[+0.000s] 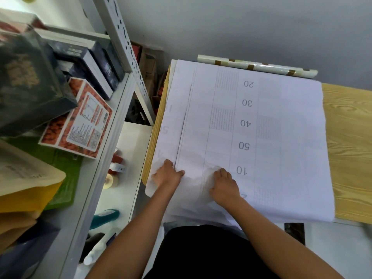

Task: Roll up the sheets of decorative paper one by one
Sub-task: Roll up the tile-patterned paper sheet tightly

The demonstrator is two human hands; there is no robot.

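Note:
A stack of white decorative paper sheets (271,137), backing side up with grid lines and numbers, covers most of a wooden table (350,150). The top sheet's left edge lies a little inside the sheet below. My left hand (167,175) rests at that left edge near the front corner, fingers curled over the paper, thumb on top. My right hand (224,185) presses on the top sheet beside the "10", fingers bent, and the paper is crumpled under it. A finished roll (259,66) with brown tape strips lies along the table's far edge.
A white metal shelf rack (120,81) stands close on the left, holding dark boxes (30,81), an orange packet (80,119) and brown paper bags (26,182). Bottles and tape sit on a lower white surface (128,158). A grey wall rises behind the table.

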